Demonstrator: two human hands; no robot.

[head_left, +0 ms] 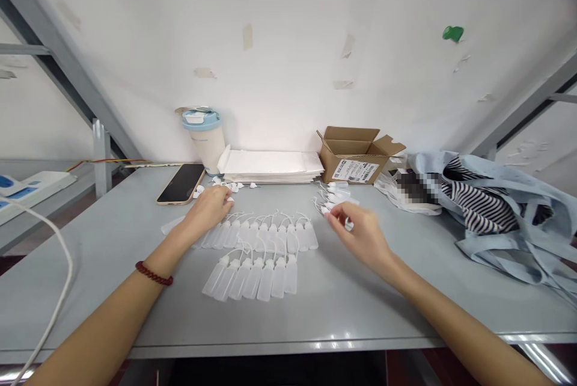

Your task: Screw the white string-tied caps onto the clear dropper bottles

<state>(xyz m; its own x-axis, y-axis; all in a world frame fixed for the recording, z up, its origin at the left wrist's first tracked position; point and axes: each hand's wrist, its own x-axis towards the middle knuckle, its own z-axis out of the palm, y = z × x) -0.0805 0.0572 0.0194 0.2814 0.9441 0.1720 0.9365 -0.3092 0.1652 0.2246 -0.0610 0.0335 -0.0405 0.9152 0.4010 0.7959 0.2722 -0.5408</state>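
My left hand (pixel 210 210) reaches over the left part of the table, fingers drawn together among small white plastic pieces (pixel 234 186); what they pinch, if anything, is too small to make out. My right hand (pixel 360 231) is closed in a pinch on a small translucent bottle with a white cap, mostly hidden by the fingers. Just beyond it lies a loose group of similar bottles (pixel 339 192). Between my hands, flat translucent bottles with white caps and thin cords lie in a back row (pixel 270 235) and a front row (pixel 265 281).
Along the wall stand a lidded cup (pixel 208 142), a stack of white paper (pixel 273 165) and an open cardboard box (pixel 356 160). A phone (pixel 181 184) lies at left. Light blue fabric bag (pixel 487 248) covers the right side. A white cable (pixel 67 272) hangs left.
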